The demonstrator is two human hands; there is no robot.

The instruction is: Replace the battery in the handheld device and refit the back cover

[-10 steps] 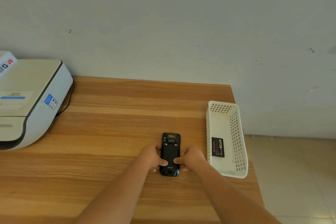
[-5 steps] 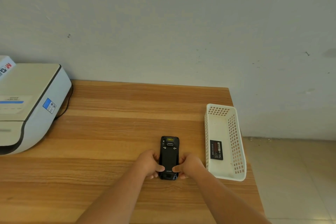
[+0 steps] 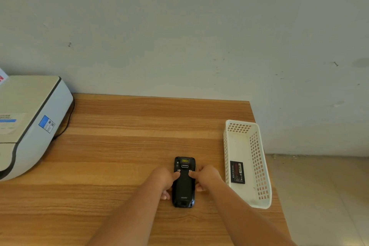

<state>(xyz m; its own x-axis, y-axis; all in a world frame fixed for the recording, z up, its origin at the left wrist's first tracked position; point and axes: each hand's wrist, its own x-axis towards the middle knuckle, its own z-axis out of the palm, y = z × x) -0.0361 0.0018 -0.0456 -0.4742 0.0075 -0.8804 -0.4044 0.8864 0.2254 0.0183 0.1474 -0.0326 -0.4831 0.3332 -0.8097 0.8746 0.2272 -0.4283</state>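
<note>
Handheld device (image 3: 184,182), a black rugged plastic scanner, lies back-up near the front of a wooden table (image 3: 123,146). The left hand (image 3: 163,179) and right hand (image 3: 205,177) flank it, each curled against a side with a thumb pressing a small latch mark on the back cover. A black rectangular battery (image 3: 237,172) lies in a white perforated plastic basket (image 3: 259,166) just to the right. Likely risks: uneven thumb pressure could jam one latch, or the device could skid across the smooth wood.
</note>
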